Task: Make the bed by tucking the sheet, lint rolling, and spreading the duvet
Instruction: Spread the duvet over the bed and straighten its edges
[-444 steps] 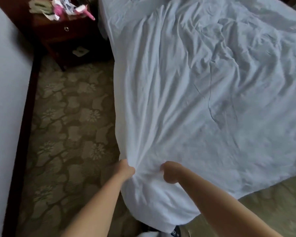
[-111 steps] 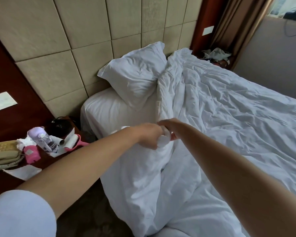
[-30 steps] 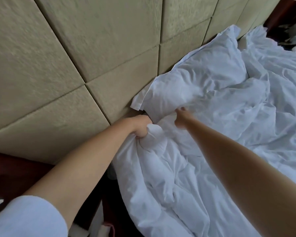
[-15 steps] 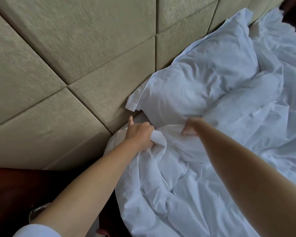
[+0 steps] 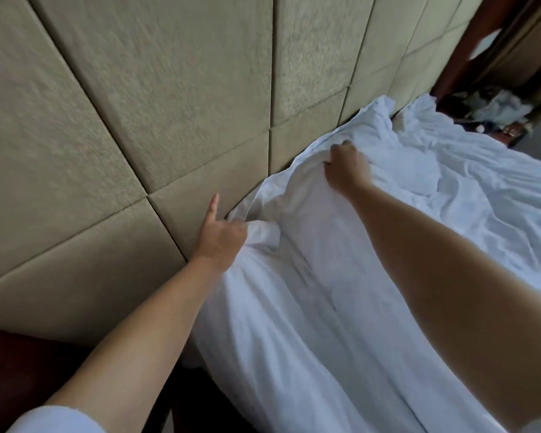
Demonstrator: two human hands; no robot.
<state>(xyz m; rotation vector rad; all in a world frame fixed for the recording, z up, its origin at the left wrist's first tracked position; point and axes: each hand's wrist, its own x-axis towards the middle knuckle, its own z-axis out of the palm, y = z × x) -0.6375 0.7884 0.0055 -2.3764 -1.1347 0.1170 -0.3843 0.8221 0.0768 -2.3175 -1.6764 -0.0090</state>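
Up against the padded headboard (image 5: 175,98), the left hand (image 5: 222,235) bunches the near top corner of the white duvet (image 5: 310,307), forefinger straight along the panel; the right hand (image 5: 345,170), farther along, clenches the same top edge. Both grips seem meant to draw that edge square to the head of the bed; the duvet lies rumpled across the mattress.

Two hands are showing: left hand (image 5: 224,237) and right hand (image 5: 345,170). Two bare forearms are reaching in. One white duvet (image 5: 341,307) is lying across the bed. One padded headboard (image 5: 156,114) is standing behind it, its square panels running out of frame, so not counted. One cluttered nightstand (image 5: 494,117) is showing at far right; items on it too blurred to count.
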